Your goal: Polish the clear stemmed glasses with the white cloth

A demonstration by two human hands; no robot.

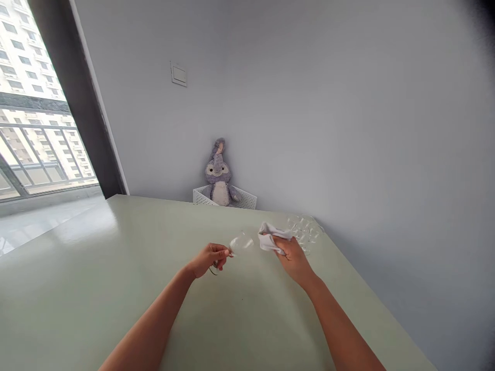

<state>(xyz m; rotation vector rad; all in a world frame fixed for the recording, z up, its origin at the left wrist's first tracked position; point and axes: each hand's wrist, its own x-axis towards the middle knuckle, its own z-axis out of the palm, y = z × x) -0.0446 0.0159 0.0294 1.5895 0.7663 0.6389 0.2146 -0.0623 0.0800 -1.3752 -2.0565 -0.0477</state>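
1 clear stemmed glass, over table ctr, L hand grip clamped on stem. 1 wht cloth, to R, R hand grip clamped on it. Misc. clear glassware, far R.

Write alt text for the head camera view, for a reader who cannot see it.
A person's left hand holds a clear stemmed glass tipped sideways over a pale green table, while the right hand holds a white cloth. More clear glassware sits beyond the right hand; past the table, a grey plush rabbit sits in a white basket.
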